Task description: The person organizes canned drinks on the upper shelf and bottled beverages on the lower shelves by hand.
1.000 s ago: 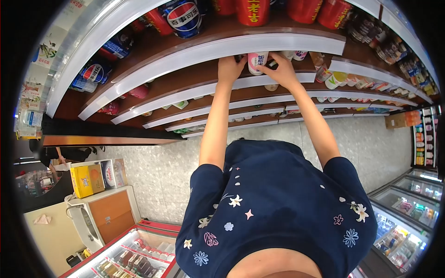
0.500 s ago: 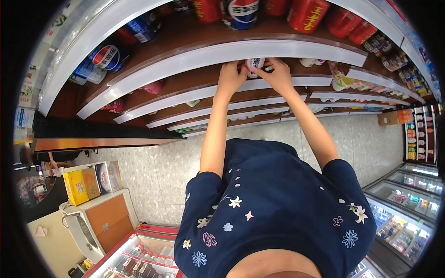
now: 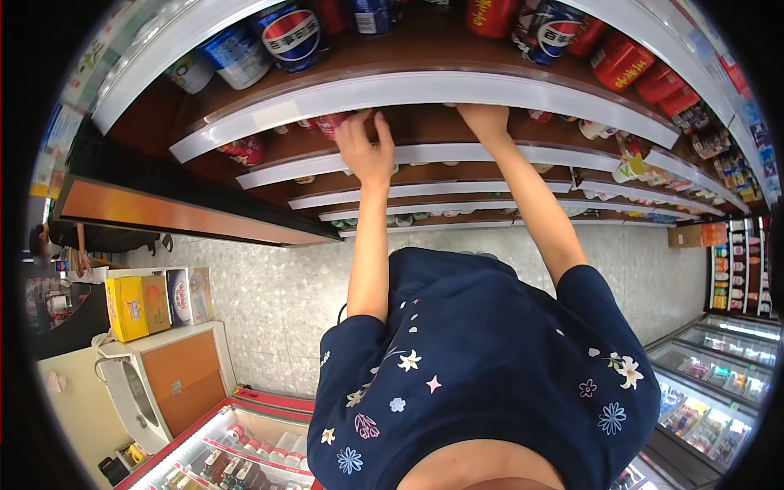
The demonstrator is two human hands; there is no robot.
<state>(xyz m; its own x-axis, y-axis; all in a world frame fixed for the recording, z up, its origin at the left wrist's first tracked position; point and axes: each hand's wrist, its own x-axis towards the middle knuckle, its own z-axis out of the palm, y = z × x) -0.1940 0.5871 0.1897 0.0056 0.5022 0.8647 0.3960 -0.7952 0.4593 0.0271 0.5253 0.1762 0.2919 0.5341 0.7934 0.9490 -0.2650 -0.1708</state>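
My left hand (image 3: 365, 149) is raised at the second shelf, its thumb apart from the fingers and nothing between them. Just beside its fingertips stands a pink container (image 3: 329, 125), partly covered by the hand and the shelf edge. My right hand (image 3: 483, 120) reaches in under the white shelf strip (image 3: 408, 88), which hides its fingers and anything in them. On the shelf above stand a blue Pepsi can (image 3: 291, 37), another Pepsi can (image 3: 549, 33) and several red cans (image 3: 622, 61). More pink containers (image 3: 245, 150) sit on the second shelf at the left.
Lower shelves with white edges (image 3: 457, 188) run below my hands. A dark end panel (image 3: 163, 204) borders the shelving at left. Behind me are a yellow box (image 3: 126, 308) on a counter and a red-rimmed chiller (image 3: 269, 412). Glass-topped fridges (image 3: 702, 384) stand at right.
The small white container that both hands held is no longer visible. My left hand has moved left towards the pink container, and my right hand has gone deeper under the strip. The view has shifted.
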